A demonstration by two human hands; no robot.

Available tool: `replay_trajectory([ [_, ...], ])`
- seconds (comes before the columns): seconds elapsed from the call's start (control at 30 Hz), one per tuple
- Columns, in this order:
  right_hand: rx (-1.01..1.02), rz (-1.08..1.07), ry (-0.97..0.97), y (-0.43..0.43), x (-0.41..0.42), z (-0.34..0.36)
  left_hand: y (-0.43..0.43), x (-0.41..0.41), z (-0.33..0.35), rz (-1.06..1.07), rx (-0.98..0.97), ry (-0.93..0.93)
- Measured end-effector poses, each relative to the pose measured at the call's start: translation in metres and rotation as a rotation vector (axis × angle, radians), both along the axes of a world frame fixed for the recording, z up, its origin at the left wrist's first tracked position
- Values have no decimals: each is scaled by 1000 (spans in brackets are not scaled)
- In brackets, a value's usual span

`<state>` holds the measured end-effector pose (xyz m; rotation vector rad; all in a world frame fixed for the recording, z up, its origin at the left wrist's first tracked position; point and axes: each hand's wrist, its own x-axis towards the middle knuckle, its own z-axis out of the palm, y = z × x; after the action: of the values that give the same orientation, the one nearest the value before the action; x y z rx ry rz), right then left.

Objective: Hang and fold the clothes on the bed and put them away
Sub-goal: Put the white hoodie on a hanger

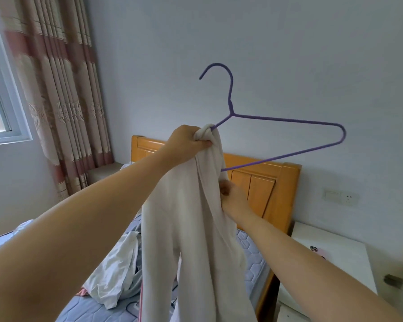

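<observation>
Gripping the bunched top of a long off-white fabric garment (191,219) together with one end of a thin purple wire hanger (289,121), the left hand (186,142) holds both up over the bed (251,249). The right hand (232,197) pinches the garment's edge lower down. Crumpled white clothes (116,270) lie on the bed.

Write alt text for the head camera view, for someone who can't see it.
A person holds up a white garment and a purple hanger: the left hand grips cloth bunched over one hanger end, the right hand pinches the garment lower down. More clothes lie on the bed.
</observation>
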<state>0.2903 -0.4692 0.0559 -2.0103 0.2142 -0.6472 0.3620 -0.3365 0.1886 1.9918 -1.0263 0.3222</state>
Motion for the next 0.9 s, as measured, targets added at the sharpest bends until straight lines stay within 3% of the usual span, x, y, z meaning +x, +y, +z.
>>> replay_trajectory([
  [0.1, 105, 11, 32, 0, 1, -3, 0, -2, -2, -62, -52, 45],
  [0.2, 45, 71, 145, -1, 6, -3, 1, -2, -2, -113, -98, 117],
  [0.33, 112, 124, 242, -2, 13, -11, 1, -4, -3, -182, -108, 181],
  [0.43, 9, 73, 283, -3, 16, -12, -1, -7, -4, -211, -110, 200],
  [0.67, -128, -165, 224, -26, 4, -7, 9, 12, -21, -172, -168, 295],
  [0.9, -382, -369, 7, -56, -2, 36, 40, 41, -38, -61, -275, 390],
])
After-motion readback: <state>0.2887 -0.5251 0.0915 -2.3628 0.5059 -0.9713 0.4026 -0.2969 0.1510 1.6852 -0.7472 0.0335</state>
